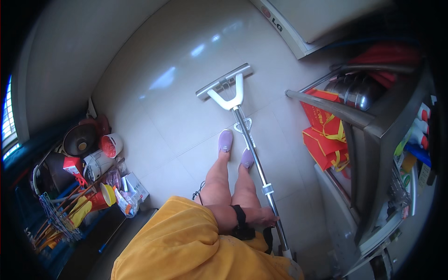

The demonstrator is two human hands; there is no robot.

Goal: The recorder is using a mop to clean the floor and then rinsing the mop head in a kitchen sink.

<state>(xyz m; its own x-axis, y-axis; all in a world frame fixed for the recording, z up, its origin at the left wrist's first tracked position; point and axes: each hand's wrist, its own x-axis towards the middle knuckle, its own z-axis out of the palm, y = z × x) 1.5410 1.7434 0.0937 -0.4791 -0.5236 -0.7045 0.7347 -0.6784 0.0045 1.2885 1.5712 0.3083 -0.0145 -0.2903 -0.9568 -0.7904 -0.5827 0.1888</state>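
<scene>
My left hand (266,217) reaches across my body and is closed around the metal pole of a mop (255,157). A black strap (240,218) circles the wrist. Along the pole sits a pale collar (267,189), and a small white lever handle (243,125) lies against it higher up. At the far end, a white forked bracket (229,99) carries a wide grey mop head (224,82) over the tiled floor. My right hand is out of view; the pole's lower end runs down beside my yellow top (196,241).
A white LG-marked appliance (283,24) stands at the upper right. To the right, a dark metal-framed rack or chair (336,106) is close to red bags (323,147). On the left are pans (80,140), a bucket-like container (117,143), wire hangers (57,217) and a box (136,187).
</scene>
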